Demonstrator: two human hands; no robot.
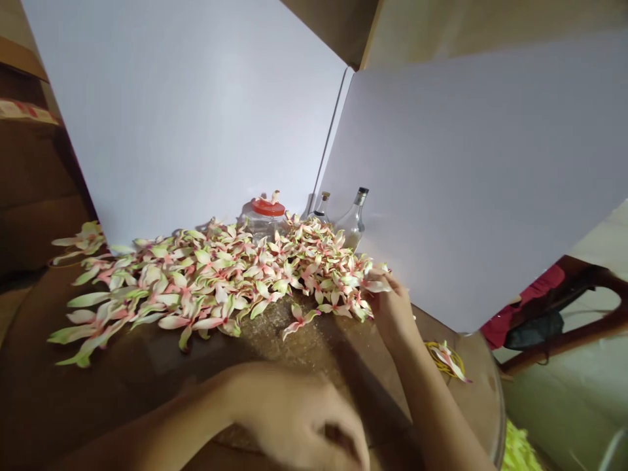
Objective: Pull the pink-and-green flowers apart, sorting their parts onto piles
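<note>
Touching a pink-and-white flower (pixel 377 286) at right end of flower pile (pixel 196 275): right hand (pixel 395 307), fingertips partly hidden, can't tell if grip is closed on it. Left hand (pixel 304 418) blurred by near edge of table (pixel 147 360), fingers loosely curled, can't tell if holding anything. Pile runs from left edge across back. Red-lidded jar (pixel 267 209), cork-stoppered bottle (pixel 320 213), black-capped bottle (pixel 352 224) behind. Yellow bands (pixel 436 356) near right edge.

We note two white panels (pixel 186 124) meeting at a seam behind the brown tabletop's (pixel 132 373) far edge; yellowish wall (pixel 490 26) above. Beyond the rounded right edge, we see a dark wooden chair (pixel 579 340), pale floor (pixel 574 405). Off the left edge, brown boxes (pixel 39 163) in shadow. Light uneven, brighter on the left-hand panel.
</note>
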